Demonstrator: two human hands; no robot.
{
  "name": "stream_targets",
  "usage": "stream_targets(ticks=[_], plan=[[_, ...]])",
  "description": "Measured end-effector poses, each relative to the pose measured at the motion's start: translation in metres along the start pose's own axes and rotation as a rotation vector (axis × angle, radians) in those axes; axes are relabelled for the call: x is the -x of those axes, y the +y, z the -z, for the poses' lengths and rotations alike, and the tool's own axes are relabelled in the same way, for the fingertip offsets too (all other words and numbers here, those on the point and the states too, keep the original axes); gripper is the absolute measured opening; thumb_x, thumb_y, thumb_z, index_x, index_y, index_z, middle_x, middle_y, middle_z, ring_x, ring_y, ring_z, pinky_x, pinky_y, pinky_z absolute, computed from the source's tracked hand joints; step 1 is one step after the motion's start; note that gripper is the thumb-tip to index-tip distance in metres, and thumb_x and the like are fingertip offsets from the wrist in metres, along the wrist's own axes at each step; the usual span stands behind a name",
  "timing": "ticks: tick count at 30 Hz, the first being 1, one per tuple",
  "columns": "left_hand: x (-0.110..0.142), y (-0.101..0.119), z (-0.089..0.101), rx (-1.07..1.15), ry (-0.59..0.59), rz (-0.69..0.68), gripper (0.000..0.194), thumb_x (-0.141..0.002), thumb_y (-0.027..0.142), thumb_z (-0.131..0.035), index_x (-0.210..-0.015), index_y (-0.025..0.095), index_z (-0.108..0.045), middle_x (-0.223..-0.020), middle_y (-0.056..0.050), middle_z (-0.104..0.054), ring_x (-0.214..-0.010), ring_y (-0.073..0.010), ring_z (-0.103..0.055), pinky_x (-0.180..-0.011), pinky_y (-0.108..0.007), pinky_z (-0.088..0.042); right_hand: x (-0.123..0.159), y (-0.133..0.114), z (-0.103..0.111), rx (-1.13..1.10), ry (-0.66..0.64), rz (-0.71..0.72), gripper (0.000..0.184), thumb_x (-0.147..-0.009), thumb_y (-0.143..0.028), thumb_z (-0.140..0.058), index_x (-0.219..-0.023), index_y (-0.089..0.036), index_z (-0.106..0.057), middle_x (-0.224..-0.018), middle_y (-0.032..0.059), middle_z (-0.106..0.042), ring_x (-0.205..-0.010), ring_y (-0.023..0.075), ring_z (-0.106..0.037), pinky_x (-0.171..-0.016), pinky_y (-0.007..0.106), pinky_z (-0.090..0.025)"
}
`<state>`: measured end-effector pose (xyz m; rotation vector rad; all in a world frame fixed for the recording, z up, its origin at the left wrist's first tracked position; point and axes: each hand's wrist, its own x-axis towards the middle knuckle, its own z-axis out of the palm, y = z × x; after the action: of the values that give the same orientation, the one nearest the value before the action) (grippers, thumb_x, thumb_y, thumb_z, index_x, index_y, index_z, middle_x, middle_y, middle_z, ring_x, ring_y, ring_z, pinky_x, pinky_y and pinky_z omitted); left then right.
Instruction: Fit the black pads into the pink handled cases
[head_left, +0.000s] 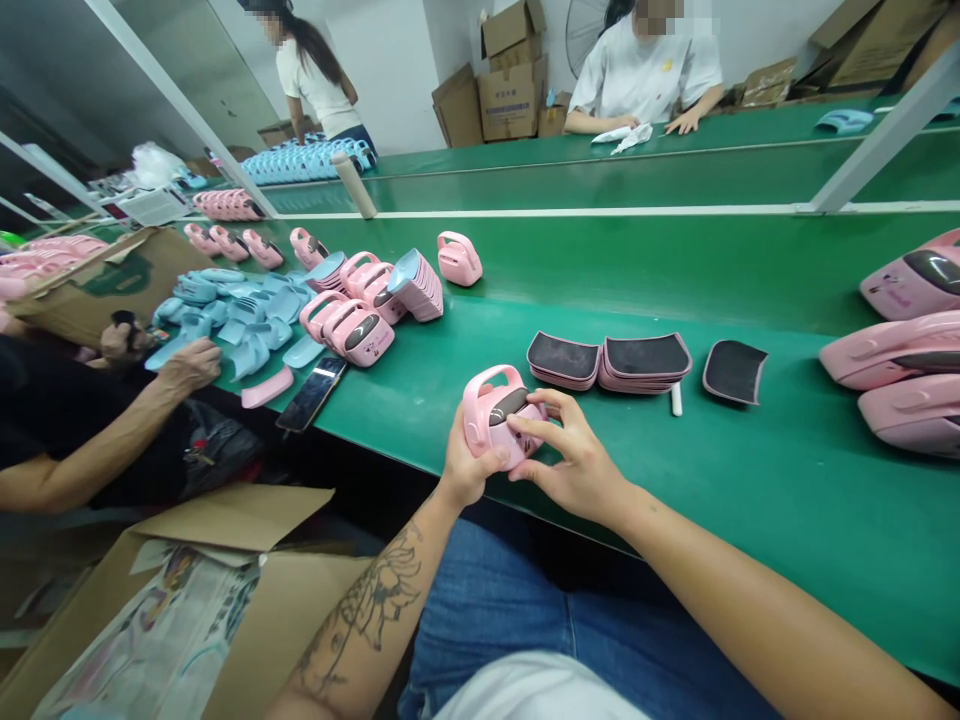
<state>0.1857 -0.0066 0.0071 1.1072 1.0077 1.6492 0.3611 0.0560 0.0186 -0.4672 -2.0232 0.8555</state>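
Observation:
My left hand (472, 468) grips a pink plastic handled device (491, 420) from below and holds it just above the green belt. A dark glossy window crosses its top. My right hand (574, 462) presses its fingertips on the device's near side. Close by on the belt lie two stacks of pink pieces with dark padded faces (607, 362), then a single such piece (735, 372) and a small white stick (676, 398). More pink handled units (360, 335) stand to the left.
A co-worker's hand (189, 365) works among loose blue plastic parts (225, 320) at left, near a phone (311, 393). Large pink shells (900, 350) lie at right. An open cardboard box (225, 590) with newspaper sits low left. Another belt and further co-workers lie beyond.

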Motion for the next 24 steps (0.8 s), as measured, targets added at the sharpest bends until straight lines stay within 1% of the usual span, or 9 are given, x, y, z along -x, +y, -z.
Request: stream_targets(ticks=[6, 9, 10, 12, 14, 16, 18, 20, 24], plan=[[-0.003, -0.003, 0.004, 0.016, 0.025, 0.044, 0.085, -0.071, 0.045, -0.085, -0.143, 0.021, -0.046, -0.138, -0.016, -0.061, -0.122, -0.0361, -0.063, -0.102, -0.053, -0.052, -0.003, 0.003, -0.007, 0.05, 0.008, -0.032, 0.06, -0.08, -0.038, -0.086, -0.135, -0.037, -0.063, -0.143, 0.0109, -0.044, -0.136, 0.0349, -0.048, -0.113, 0.06, -0.045], [-0.005, -0.003, 0.008, 0.097, 0.06, 0.059, 0.081, -0.071, 0.044, -0.083, -0.142, 0.021, -0.049, -0.136, -0.015, -0.063, -0.121, -0.0351, -0.064, -0.101, -0.05, -0.054, -0.007, 0.004, -0.003, -0.004, 0.012, -0.088, 0.071, -0.079, -0.044, -0.086, -0.143, -0.036, -0.056, -0.15, 0.0113, -0.04, -0.141, 0.0351, -0.044, -0.115, 0.058, -0.045], [-0.005, -0.002, 0.01, 0.139, 0.085, 0.064, 0.078, -0.073, 0.045, -0.081, -0.14, 0.02, -0.051, -0.135, -0.015, -0.064, -0.122, -0.0354, -0.063, -0.1, -0.05, -0.055, -0.007, 0.004, -0.001, -0.058, 0.024, -0.133, 0.074, -0.08, -0.045, -0.085, -0.146, -0.034, -0.053, -0.152, 0.0118, -0.039, -0.141, 0.0345, -0.045, -0.113, 0.056, -0.047], [-0.005, -0.001, 0.013, 0.223, 0.132, 0.09, 0.07, -0.077, 0.051, -0.075, -0.135, 0.018, -0.056, -0.132, -0.016, -0.066, -0.122, -0.0371, -0.063, -0.097, -0.051, -0.056, -0.006, 0.005, 0.004, -0.223, 0.02, -0.298, 0.077, -0.084, -0.048, -0.08, -0.151, -0.031, -0.044, -0.148, 0.0139, -0.045, -0.128, 0.0308, -0.057, -0.101, 0.05, -0.056], [-0.004, 0.0, 0.015, 0.273, 0.157, 0.118, 0.065, -0.08, 0.058, -0.067, -0.13, 0.016, -0.06, -0.128, -0.016, -0.069, -0.12, -0.039, -0.064, -0.094, -0.052, -0.058, -0.004, 0.006, 0.007, -0.428, -0.064, -0.517, 0.078, -0.088, -0.053, -0.073, -0.153, -0.027, -0.038, -0.131, 0.014, -0.057, -0.101, 0.0243, -0.068, -0.08, 0.042, -0.063], [-0.003, 0.001, 0.016, 0.274, 0.157, 0.126, 0.065, -0.082, 0.061, -0.063, -0.128, 0.016, -0.062, -0.126, -0.016, -0.071, -0.119, -0.0402, -0.066, -0.093, -0.054, -0.058, -0.003, 0.005, 0.009, -0.628, -0.188, -0.685, 0.08, -0.09, -0.059, -0.069, -0.153, -0.023, -0.035, -0.118, 0.0121, -0.064, -0.085, 0.021, -0.071, -0.066, 0.035, -0.061], [-0.002, 0.0, 0.013, 0.249, 0.139, 0.124, 0.067, -0.081, 0.061, -0.064, -0.13, 0.015, -0.063, -0.124, -0.017, -0.072, -0.117, -0.0409, -0.066, -0.095, -0.055, -0.057, -0.003, 0.003, 0.009, -0.804, -0.299, -0.75, 0.077, -0.089, -0.061, -0.069, -0.148, -0.022, -0.042, -0.119, 0.0131, -0.067, -0.091, 0.0227, -0.072, -0.069, 0.035, -0.062], [-0.003, -0.001, 0.007, 0.228, 0.115, 0.131, 0.071, -0.079, 0.062, -0.065, -0.131, 0.014, -0.062, -0.12, -0.017, -0.074, -0.115, -0.0415, -0.068, -0.096, -0.056, -0.056, -0.005, 0.001, 0.008, -0.959, -0.35, -0.757, 0.069, -0.086, -0.062, -0.072, -0.138, -0.021, -0.052, -0.124, 0.0145, -0.068, -0.102, 0.0251, -0.072, -0.08, 0.039, -0.063], [-0.008, -0.003, -0.011, 0.239, 0.113, 0.16, 0.07, -0.08, 0.061, -0.067, -0.131, 0.014, -0.063, -0.119, -0.016, -0.074, -0.117, -0.0405, -0.067, -0.097, -0.053, -0.056, -0.007, 0.002, 0.009, -1.122, -0.25, -0.777, 0.057, -0.085, -0.057, -0.076, -0.125, -0.019, -0.062, -0.123, 0.0145, -0.072, -0.105, 0.0254, -0.073, -0.09, 0.041, -0.06]])
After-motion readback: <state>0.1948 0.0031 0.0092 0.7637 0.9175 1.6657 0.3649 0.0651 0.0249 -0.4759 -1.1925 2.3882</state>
